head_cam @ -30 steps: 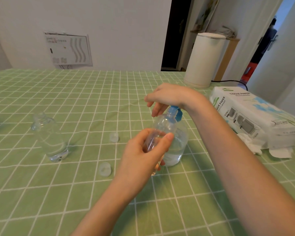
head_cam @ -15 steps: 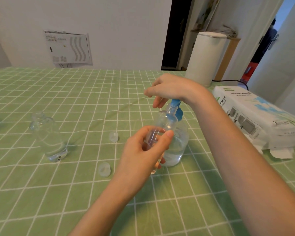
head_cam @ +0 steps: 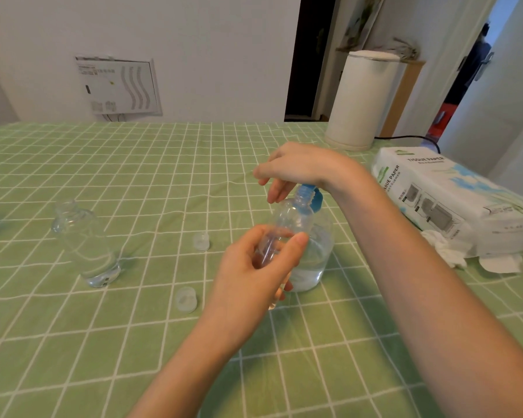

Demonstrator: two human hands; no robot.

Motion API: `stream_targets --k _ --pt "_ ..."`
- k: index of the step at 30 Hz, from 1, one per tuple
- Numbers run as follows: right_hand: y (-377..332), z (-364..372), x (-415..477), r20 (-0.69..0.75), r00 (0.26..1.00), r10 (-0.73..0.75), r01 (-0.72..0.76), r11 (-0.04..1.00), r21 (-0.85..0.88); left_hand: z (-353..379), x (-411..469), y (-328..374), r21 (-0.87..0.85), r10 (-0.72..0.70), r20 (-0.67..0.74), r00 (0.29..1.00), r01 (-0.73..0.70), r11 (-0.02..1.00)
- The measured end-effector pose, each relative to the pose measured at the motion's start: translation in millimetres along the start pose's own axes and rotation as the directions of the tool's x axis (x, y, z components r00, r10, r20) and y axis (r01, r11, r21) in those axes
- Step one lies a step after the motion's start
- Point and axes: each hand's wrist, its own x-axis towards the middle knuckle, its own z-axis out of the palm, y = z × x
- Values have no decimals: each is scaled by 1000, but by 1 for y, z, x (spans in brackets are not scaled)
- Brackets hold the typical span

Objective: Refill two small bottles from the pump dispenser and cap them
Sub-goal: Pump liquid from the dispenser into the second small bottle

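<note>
Clear bottle [head_cam: 293, 218], gripped in our curled left hand [head_cam: 254, 273], sits under the pump [head_cam: 314, 198] to fill; our loose-fingered right hand [head_cam: 302, 167] presses.

Cloth on table [head_cam: 133, 164]: light green, white grid lines. Body of pump dispenser [head_cam: 320, 251] clear, pump head blue. Both held small bottle [head_cam: 290, 218] and standing small bottle [head_cam: 85, 245]: clear, colourless. Both far cap [head_cam: 201, 241] and near cap [head_cam: 186, 299]: translucent white. Wrapper of tissue pack [head_cam: 453, 200]: white, blue-green print.

Left hand [head_cam: 254, 267]: bare, short rounded thumbnail [head_cam: 300, 237]. Right hand [head_cam: 299, 167]: bare, wrist behind fingers uncovered. Left forearm [head_cam: 200, 357] and right forearm [head_cam: 420, 267]: bare skin from fingers back to frame edge.
</note>
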Motion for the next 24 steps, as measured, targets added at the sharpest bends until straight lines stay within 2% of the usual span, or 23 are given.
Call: stream_targets --k 4,13,24 --pt "1 0 1 3 1000 6 -6 1000 20 -1 1 -1 18 4 7 1000 -4 1000" --pt "-9 -13 -2 -46 996 -77 72 993 -92 -1 1 2 52 31 6 999 -31 998" --pt "-7 -10 -3 -6 999 -42 42 998 -48 0 0 2 47 27 -4 1000 -26 999"
